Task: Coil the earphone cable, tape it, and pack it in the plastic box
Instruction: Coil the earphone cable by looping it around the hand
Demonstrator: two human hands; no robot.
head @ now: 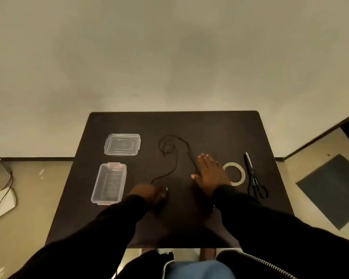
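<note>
A black earphone cable [175, 158] lies loose and looped across the middle of the dark table [210, 127]. My left hand [149, 193] is curled at the cable's near end, where a small metal plug shows, and appears to pinch it. Flat and with fingers spread, my right hand [210, 174] rests on the table, covering the cable's other run. An open clear plastic box [109, 183] sits at the left, its clear lid [122, 144] behind it. A roll of tape [235, 174] lies just right of my right hand.
Black scissors [254, 178] lie to the right of the tape roll. The table stands against a pale wall. On the floor, a dark mat [330, 190] lies at the right and cables with white sheets [2, 194] at the left.
</note>
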